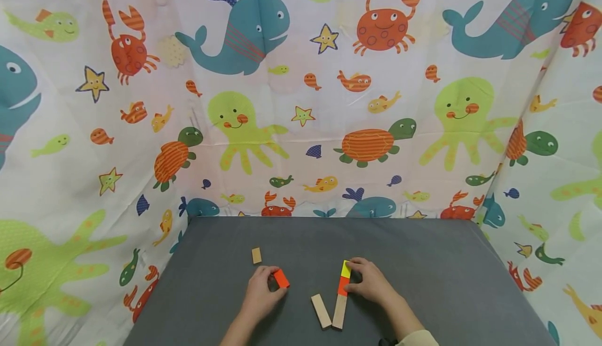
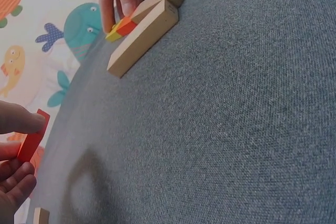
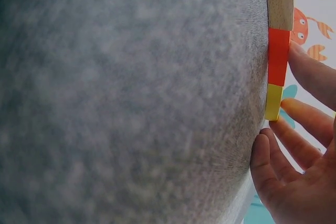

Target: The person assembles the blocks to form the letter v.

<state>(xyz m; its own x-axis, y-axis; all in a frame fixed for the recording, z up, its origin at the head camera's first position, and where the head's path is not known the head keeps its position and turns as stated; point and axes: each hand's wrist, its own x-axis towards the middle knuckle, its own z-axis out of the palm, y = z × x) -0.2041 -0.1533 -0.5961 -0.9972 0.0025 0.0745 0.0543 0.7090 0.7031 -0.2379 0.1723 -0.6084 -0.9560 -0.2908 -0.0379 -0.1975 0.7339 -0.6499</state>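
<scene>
My left hand [image 1: 262, 293] pinches an orange-red block [image 1: 281, 278] between thumb and fingers, and in the left wrist view this block [image 2: 34, 137] is held over the grey cloth. On the right, a plain wooden block [image 1: 339, 312], an orange block [image 1: 344, 286] and a yellow block [image 1: 346, 269] lie end to end in a line. My right hand [image 1: 372, 281] touches that line from its right side. In the right wrist view the thumb rests at the side of the orange block [image 3: 278, 56], and fingertips meet the side and end of the yellow block [image 3: 273, 102].
Another plain wooden block [image 1: 321, 311] lies left of the line, angled so their near ends almost meet. A small wooden block [image 1: 256, 255] sits beyond my left hand. The grey tabletop [image 1: 414, 252] ends at a curtain [image 1: 301, 179] printed with sea animals.
</scene>
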